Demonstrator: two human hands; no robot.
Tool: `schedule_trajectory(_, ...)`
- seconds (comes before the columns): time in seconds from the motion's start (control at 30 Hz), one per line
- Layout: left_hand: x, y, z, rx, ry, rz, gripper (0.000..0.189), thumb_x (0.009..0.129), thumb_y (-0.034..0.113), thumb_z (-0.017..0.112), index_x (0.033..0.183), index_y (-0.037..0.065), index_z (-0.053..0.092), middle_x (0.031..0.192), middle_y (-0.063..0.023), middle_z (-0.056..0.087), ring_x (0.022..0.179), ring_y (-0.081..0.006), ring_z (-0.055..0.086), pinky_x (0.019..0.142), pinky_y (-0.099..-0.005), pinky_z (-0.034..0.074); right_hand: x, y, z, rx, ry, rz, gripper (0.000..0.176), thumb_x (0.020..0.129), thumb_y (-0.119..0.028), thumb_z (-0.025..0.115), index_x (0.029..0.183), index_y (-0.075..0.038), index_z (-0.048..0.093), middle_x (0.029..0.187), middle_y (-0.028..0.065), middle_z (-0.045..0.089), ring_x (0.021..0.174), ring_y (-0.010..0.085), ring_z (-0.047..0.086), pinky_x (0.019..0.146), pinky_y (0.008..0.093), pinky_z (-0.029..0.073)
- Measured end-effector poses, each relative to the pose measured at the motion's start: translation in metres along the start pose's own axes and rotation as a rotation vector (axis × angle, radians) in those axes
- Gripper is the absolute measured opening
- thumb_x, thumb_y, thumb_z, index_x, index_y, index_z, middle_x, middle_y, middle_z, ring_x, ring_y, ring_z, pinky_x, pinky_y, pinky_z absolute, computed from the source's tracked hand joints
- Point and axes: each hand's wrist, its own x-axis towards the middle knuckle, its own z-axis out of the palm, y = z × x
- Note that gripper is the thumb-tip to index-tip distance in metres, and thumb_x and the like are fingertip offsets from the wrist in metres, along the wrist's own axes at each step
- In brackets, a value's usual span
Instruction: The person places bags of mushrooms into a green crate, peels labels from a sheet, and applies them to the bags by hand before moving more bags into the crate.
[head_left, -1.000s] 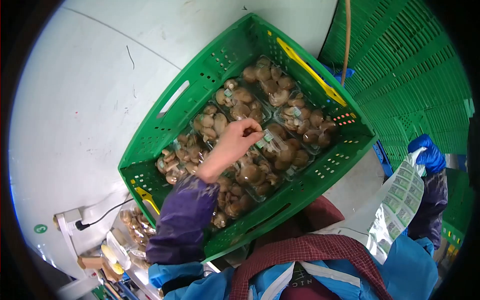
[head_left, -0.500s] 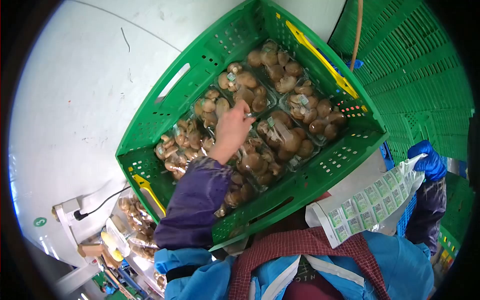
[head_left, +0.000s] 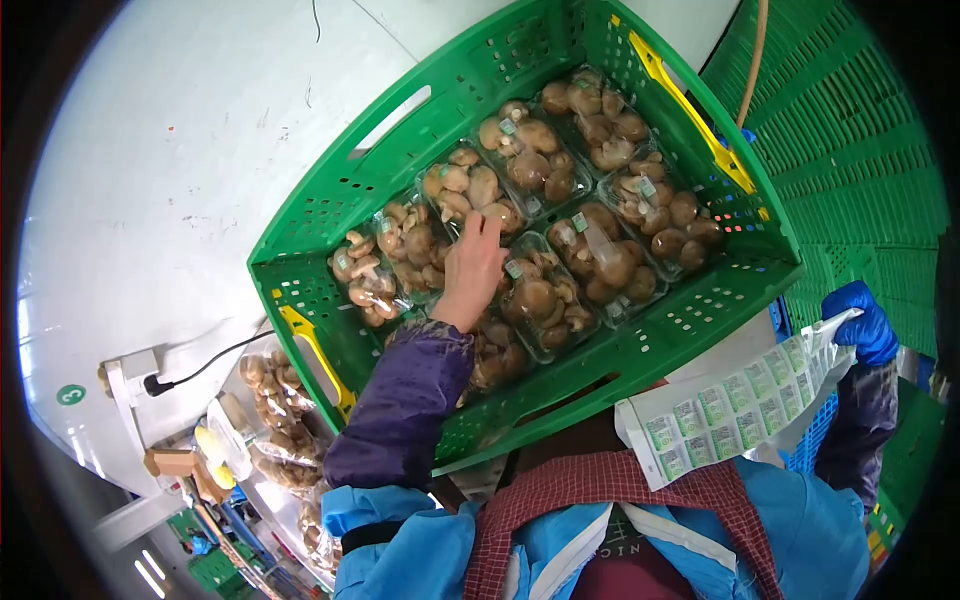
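My left hand (head_left: 474,272) is bare, in a purple sleeve, over the middle of a green crate (head_left: 350,195). Its fingers are bent close together against a clear-wrapped pack of brown mushrooms (head_left: 470,185); anything between the fingertips is too small to tell. Around it lie more such packs in two rows, several with small green-and-white labels, like the pack (head_left: 536,305) just right of the hand. My right hand (head_left: 862,325), in a blue glove, is closed on the end of a long sheet of green-and-white labels (head_left: 730,410), which hangs across the crate's near right side.
The crate rests on a white surface (head_left: 200,180) and has yellow handles (head_left: 690,110). More wrapped mushrooms (head_left: 275,400) lie at the lower left, near a black cable (head_left: 215,365). Green slatted crates (head_left: 850,130) stand at the right.
The crate and its packs appear shifted right and up in the view. My left hand has moved left and nearer to me relative to the packs. My right hand still holds the label sheet.
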Motion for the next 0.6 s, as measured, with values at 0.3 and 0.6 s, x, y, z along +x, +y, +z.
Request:
schedule_trajectory(0.3, 0.034, 0.128, -0.086, -0.841, -0.567, -0.017, 0.022, 0.084, 0.013, 0.056, 0.102, 0.0, 0.058, 0.089, -0.0063, 0.061, 0.079, -0.0116, 0.056, 0.068, -0.0242, 0.045, 0.066, -0.096, 0.073, -0.173, 0.006, 0.123, 0.026, 0.065, -0.011, 0.075, 0.085, 0.001, 0.063, 0.074, 0.0071, 0.062, 0.068, 0.0118, 0.056, 0.061, 0.0276, 0.045)
schedule_trajectory(0.6, 0.029, 0.177, -0.096, -0.868, -0.741, -0.06, 0.019, 0.079, 0.008, 0.062, 0.094, -0.002, 0.059, 0.076, -0.0016, 0.059, 0.066, -0.0045, 0.05, 0.059, -0.02, 0.042, 0.09, -0.109, 0.087, -0.126, -0.151, 0.041, 0.023, 0.074, -0.014, 0.071, 0.093, -0.002, 0.065, 0.08, 0.005, 0.065, 0.074, 0.0091, 0.058, 0.066, 0.0247, 0.047)
